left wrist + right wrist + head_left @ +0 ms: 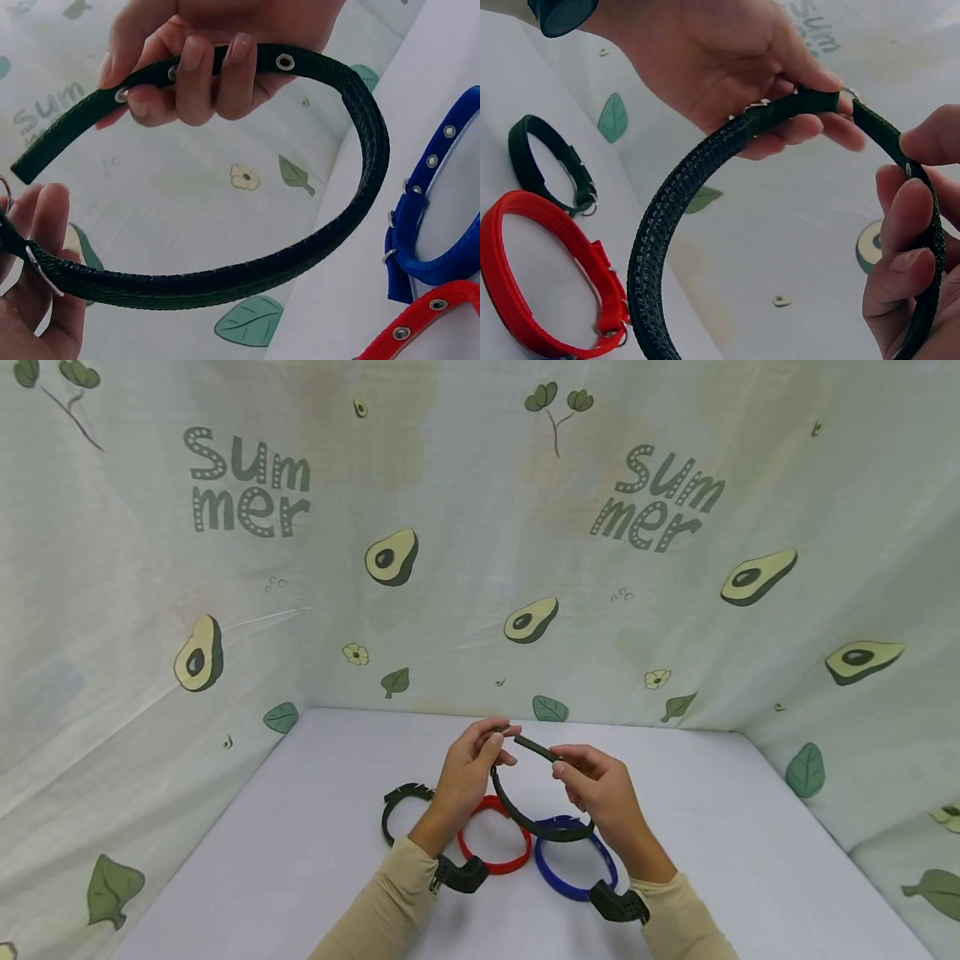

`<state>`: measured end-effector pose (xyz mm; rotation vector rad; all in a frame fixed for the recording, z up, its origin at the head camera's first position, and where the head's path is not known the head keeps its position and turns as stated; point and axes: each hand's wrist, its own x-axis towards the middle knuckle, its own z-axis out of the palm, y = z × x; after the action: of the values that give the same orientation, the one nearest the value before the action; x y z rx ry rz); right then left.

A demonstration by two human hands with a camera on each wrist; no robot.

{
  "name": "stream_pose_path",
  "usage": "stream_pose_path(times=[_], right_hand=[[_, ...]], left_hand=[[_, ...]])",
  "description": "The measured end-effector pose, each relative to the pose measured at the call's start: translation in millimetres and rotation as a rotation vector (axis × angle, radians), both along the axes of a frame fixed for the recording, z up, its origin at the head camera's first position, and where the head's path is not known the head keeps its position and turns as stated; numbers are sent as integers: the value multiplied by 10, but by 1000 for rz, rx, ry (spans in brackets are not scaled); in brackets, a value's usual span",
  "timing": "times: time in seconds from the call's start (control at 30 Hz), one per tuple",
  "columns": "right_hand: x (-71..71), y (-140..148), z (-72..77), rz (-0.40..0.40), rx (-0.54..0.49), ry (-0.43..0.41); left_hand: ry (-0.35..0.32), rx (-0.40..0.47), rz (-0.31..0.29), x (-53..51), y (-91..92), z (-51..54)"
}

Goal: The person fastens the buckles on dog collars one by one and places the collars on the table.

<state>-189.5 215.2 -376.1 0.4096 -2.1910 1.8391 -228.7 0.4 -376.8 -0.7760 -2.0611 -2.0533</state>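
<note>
Both hands hold a dark green buckle collar (536,825) up above the table, bent into a loop that hangs down between them. My left hand (467,772) pinches its buckle end between thumb and fingers; a metal ring shows there in the right wrist view. My right hand (606,787) grips the strap's free end (56,142), which has metal eyelets, with the fingers wrapped around it. The strap tip points at the buckle end, and whether it touches the ring is unclear. The collar's lower curve passes in front of the blue collar (550,881) in the head view.
A red collar (504,868) lies on the white table (315,827) between the blue one and another dark green collar (534,169) at the left. Printed cloth (450,635) with avocados and leaves walls the back and sides. Each wrist wears a black camera.
</note>
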Motion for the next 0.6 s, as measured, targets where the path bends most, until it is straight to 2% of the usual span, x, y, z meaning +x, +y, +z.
stream_pose_path(times=[0.27, 0.5, 0.6], right_hand=[[29, -38, 7, -4, 16, 15], [32, -53, 1, 25, 25, 48], [30, -61, -4, 45, 30, 57]], left_hand=[[-1, -2, -72, 40, 32, 40], [-35, -31, -157, 74, 74, 30], [-53, -35, -168, 98, 92, 27]])
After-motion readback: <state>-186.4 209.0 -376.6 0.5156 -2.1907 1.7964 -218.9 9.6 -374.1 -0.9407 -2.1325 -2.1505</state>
